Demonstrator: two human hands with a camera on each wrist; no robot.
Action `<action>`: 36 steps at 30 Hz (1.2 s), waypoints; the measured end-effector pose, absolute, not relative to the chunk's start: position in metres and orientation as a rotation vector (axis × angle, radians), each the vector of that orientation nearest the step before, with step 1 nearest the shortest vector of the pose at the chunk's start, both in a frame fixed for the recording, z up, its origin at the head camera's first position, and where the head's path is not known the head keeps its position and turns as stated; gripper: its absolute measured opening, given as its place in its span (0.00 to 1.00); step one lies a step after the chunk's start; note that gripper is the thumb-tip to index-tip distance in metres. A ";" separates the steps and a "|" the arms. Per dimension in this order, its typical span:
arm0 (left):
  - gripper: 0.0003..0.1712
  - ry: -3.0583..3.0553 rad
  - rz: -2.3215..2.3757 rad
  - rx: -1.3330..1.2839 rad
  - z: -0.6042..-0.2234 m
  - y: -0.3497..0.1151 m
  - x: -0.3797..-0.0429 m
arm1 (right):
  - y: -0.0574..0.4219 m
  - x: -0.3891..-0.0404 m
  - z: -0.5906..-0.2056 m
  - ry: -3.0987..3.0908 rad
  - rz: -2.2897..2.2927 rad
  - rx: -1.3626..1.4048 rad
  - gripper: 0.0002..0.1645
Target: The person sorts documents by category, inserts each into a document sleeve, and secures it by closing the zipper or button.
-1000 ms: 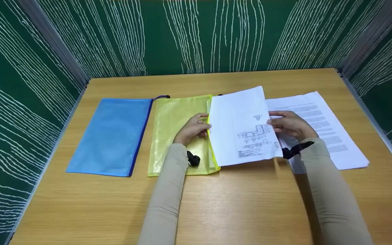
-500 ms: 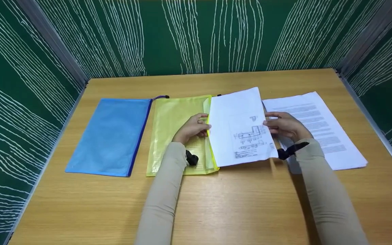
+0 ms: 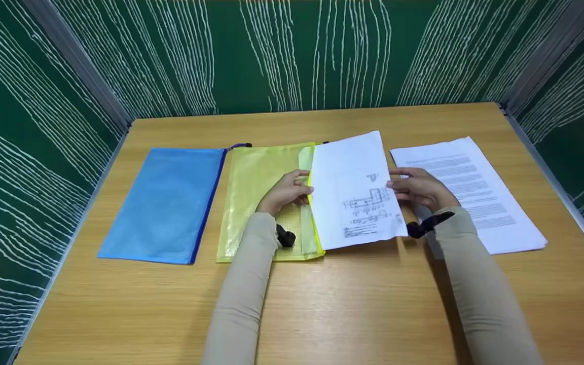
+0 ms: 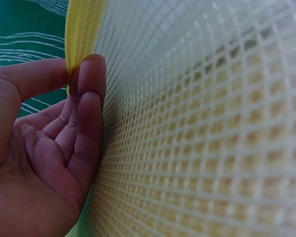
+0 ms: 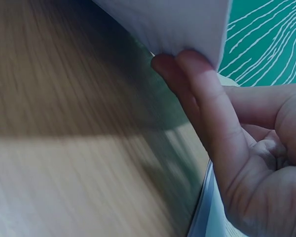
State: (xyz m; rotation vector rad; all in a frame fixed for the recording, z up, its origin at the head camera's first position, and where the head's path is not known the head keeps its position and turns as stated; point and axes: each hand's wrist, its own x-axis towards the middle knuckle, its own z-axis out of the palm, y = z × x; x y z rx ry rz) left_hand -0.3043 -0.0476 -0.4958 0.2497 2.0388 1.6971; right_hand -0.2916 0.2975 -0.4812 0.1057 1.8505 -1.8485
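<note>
A yellow mesh zip pouch (image 3: pixel 261 162) lies mid-table, its zipped mouth facing right. My left hand (image 3: pixel 288 191) pinches the zipper edge (image 4: pixel 84 29) between thumb and fingers, holding that side up. White printed paper (image 3: pixel 348 167) with a line drawing is partly inside the pouch; its left part shows pale through the mesh. At the paper's right edge, my right hand (image 3: pixel 420 190) pinches it, thumb on top and fingers beneath. In the right wrist view the paper (image 5: pixel 177 24) stands clear of the tabletop, over the fingertips (image 5: pixel 195 61).
A blue zip pouch (image 3: pixel 165 203) with a dark blue zipper lies flat at the left. A stack of printed sheets (image 3: pixel 495 203) lies at the right, partly under my right forearm. Green panels (image 3: pixel 241 56) with white lines stand around the wooden table (image 3: pixel 353 304).
My right hand has moved left with the paper, which has slid further into the yellow pouch. More of the printed stack is uncovered. My left hand keeps its grip on the zipper edge.
</note>
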 end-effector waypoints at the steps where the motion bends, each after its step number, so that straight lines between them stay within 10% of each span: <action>1: 0.34 2.041 1.697 0.250 -0.496 -0.048 -0.304 | 0.296 -0.292 -0.481 1.846 -1.852 0.108 0.42; 36: 0.33 2.027 1.734 0.230 -0.493 -0.044 -0.304 | 0.260 -0.297 -0.492 1.697 -1.908 0.062 0.39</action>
